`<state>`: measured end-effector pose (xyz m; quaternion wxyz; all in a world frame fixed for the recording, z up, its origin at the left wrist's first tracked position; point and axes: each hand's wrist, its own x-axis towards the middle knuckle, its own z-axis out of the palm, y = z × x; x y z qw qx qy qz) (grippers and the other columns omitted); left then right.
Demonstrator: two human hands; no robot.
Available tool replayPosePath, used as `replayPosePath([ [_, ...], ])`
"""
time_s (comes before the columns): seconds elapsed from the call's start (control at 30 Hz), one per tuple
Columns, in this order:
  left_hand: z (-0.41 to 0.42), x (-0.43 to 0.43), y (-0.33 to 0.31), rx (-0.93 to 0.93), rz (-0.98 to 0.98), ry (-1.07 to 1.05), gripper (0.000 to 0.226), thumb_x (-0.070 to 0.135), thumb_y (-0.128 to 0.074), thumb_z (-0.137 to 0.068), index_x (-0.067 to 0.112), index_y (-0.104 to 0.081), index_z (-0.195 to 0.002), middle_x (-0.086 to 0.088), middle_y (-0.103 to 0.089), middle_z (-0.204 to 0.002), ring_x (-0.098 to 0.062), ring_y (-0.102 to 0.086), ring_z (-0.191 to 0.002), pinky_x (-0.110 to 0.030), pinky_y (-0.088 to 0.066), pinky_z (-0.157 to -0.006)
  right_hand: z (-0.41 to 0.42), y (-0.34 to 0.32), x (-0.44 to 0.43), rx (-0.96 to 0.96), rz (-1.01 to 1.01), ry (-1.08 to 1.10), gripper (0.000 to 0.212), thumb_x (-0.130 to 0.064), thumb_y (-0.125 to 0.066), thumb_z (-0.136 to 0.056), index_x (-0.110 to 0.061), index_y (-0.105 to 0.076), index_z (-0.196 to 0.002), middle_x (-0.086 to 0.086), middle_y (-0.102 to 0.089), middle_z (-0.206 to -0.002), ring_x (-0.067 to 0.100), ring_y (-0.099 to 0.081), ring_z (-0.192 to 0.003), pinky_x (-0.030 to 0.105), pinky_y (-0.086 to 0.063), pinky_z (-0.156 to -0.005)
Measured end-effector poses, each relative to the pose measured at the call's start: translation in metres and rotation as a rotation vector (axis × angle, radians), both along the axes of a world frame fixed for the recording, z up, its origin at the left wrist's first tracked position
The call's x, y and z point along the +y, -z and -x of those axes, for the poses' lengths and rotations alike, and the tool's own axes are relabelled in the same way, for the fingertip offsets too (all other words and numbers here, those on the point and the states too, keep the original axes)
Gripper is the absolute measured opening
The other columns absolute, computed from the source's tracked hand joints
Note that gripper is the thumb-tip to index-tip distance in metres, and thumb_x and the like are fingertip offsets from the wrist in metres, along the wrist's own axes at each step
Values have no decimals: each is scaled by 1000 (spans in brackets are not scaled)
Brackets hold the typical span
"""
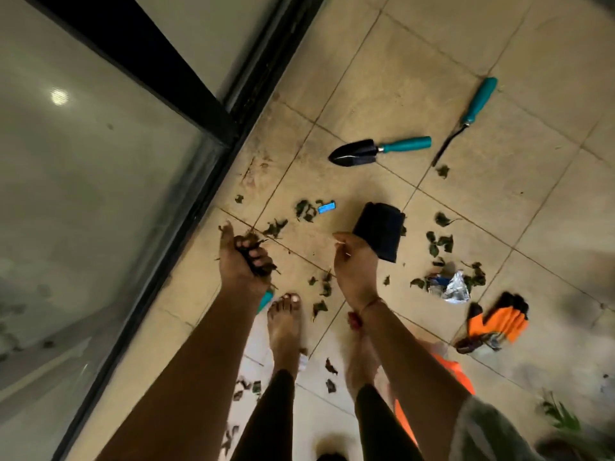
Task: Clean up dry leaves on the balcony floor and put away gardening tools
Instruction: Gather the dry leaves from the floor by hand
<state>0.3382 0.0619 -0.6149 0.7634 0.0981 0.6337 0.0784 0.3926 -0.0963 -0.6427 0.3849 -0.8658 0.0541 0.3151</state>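
Note:
My left hand [243, 257] grips a bunch of dry leaves [254, 262] above the tiled floor, near the glass door. My right hand [354, 264] holds a black plastic pot [381, 229] by its lower edge; the fingers are hidden behind it. More dry leaves [439, 242] lie scattered on the tiles around my bare feet. A black trowel with a teal handle [376, 150] lies further out. A second teal-handled tool with a thin blade [474, 106] lies to its right.
A glass door in a black frame [186, 207] runs along the left. Orange gloves [497, 322] and a crumpled foil wrapper [454, 289] lie on the right. A small blue object [326, 206] sits among the leaves. A green plant [562, 417] shows at bottom right.

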Motion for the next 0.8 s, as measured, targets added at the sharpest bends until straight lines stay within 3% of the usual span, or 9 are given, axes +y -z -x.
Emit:
replayPosePath([
  [0.1, 14, 0, 39, 36, 16, -38, 47, 48, -53, -90, 24, -43, -51, 10, -41, -45, -3, -34, -34, -14, -23, -33, -16, 68, 18, -26, 118, -318, 49, -7, -45, -95, -8, -35, -143, 12, -38, -146, 23, -42, -130, 19, -27, -106],
  [0.2, 24, -3, 75, 65, 43, -75, 46, 49, -54, -89, 24, -39, -54, 10, -40, -44, -2, -33, -34, -14, -21, -33, -33, 120, 34, -48, 224, -444, 67, -19, -45, -97, -2, -6, -149, 17, -5, -157, 28, -16, -144, 26, -19, -112],
  [0.3, 32, -5, 101, 86, 65, -98, 47, 50, -55, -88, 24, -38, -53, 11, -40, -45, -2, -31, -35, -14, -20, -35, -30, 162, 41, -87, 348, -529, 70, -28, -40, -99, 2, 1, -148, 19, 4, -157, 29, -1, -146, 29, -7, -115],
  [0.37, 35, -7, 111, 82, 80, -105, 47, 51, -55, -87, 24, -38, -52, 11, -39, -45, -2, -31, -36, -15, -19, -36, -23, 177, 39, -198, 440, -639, 62, -18, -39, -98, -3, -8, -150, 18, -1, -157, 29, -6, -145, 29, -6, -116],
  [0.43, 35, -7, 117, 74, 103, -121, 48, 52, -55, -87, 24, -37, -52, 11, -39, -45, -2, -31, -36, -15, -19, -37, -21, 186, 32, -314, 429, -686, 49, -5, -40, -96, -9, -32, -144, 16, -24, -152, 28, -30, -137, 29, -26, -112],
  [0.53, 33, -4, 118, 63, 106, -157, 49, 52, -55, -87, 24, -37, -51, 11, -39, -45, -3, -31, -35, -15, -18, -38, -29, 188, 24, -295, 370, -666, 29, -5, -43, -96, -11, -61, -118, 9, -59, -117, 23, -59, -104, 25, -46, -84],
  [0.67, 39, 8, 112, 61, 105, -193, 48, 55, -55, -86, 24, -37, -53, 11, -38, -47, -2, -31, -37, -16, -19, -39, -37, 174, 31, -224, 27, -118, 15, 2, -57, -86, -3, -70, -90, 12, -69, -96, 24, -65, -87, 19, -48, -76],
  [0.73, 44, 12, 109, 70, 96, -213, 48, 53, -55, -86, 24, -37, -52, 11, -39, -46, -2, -32, -37, -15, -20, -38, -35, 165, 37, -278, 1, -1, 11, 2, -59, -86, -3, -68, -90, 14, -65, -105, 17, -61, -90, 6, -43, -76],
  [0.8, 48, 14, 106, 69, 95, -229, 48, 52, -54, -87, 24, -38, -51, 11, -39, -46, -2, -32, -36, -15, -20, -37, -34, 164, 44, -311, 34, -14, 12, -1, -57, -88, -4, -64, -97, 13, -52, -129, 9, -51, -105, -5, -33, -80],
])
